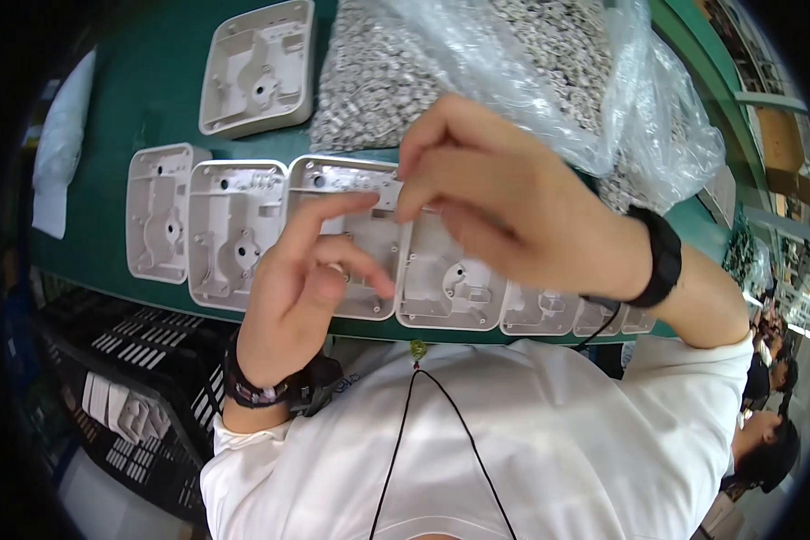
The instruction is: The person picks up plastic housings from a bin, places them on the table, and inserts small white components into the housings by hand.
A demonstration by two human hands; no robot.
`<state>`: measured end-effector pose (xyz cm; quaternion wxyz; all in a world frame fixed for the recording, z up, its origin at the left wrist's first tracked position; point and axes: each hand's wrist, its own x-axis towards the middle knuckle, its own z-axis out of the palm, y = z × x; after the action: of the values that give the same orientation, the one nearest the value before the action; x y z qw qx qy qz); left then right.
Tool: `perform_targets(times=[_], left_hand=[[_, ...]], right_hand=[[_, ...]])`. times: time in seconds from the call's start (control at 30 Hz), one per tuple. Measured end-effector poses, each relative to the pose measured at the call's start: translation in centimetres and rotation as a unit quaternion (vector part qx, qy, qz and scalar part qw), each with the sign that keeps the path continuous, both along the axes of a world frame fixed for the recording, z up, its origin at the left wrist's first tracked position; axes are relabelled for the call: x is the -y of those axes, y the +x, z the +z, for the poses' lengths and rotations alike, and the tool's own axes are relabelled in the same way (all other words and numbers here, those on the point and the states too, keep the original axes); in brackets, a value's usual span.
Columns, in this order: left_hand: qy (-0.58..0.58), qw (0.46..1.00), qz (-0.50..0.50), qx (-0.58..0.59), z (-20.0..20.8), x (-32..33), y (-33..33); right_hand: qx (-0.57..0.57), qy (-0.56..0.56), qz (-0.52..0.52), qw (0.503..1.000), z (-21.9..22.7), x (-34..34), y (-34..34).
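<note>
A row of white plastic housings runs along the near side of the green table. My left hand (pixel 299 279) hovers over the third housing (pixel 360 306) from the left, its fingers apart and nothing visible in them. Above the upper right of that housing, my right hand (pixel 504 198) is curled with thumb and fingertips drawn together. Whatever may be in that pinch is hidden or too small to make out. To the right, under my right hand, lies another housing (pixel 441 310). Bosses, ribs and round holes show inside the housings.
A clear plastic bag (pixel 477 54) of many small whitish parts lies beyond my hands. A separate housing (pixel 256 67) sits at the back left. On the left are another plastic bag (pixel 67 144) and a black crate (pixel 144 360) below the table. People (pixel 765 432) are at far right.
</note>
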<state>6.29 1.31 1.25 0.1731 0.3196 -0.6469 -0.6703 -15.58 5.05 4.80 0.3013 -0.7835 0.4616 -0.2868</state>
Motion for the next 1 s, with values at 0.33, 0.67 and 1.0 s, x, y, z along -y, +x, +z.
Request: perform_targets(times=[0.33, 0.67, 1.0], left_hand=[[0.171, 0.981, 0.005, -0.097, 0.9, -0.1, -0.1], [0.213, 0.96, -0.004, -0.183, -0.5, 0.2, 1.4], [0.3, 0.924, 0.005, -0.237, -1.4, 0.2, 1.4]], right_hand=[[-0.014, -0.151, -0.025, 0.988, -1.0, 0.7, 4.8], [0.04, -0.106, 0.032, 0.993, -0.4, 0.8, 2.6], [0.043, -0.146, 0.028, 0.988, -0.7, 1.0, 3.3]])
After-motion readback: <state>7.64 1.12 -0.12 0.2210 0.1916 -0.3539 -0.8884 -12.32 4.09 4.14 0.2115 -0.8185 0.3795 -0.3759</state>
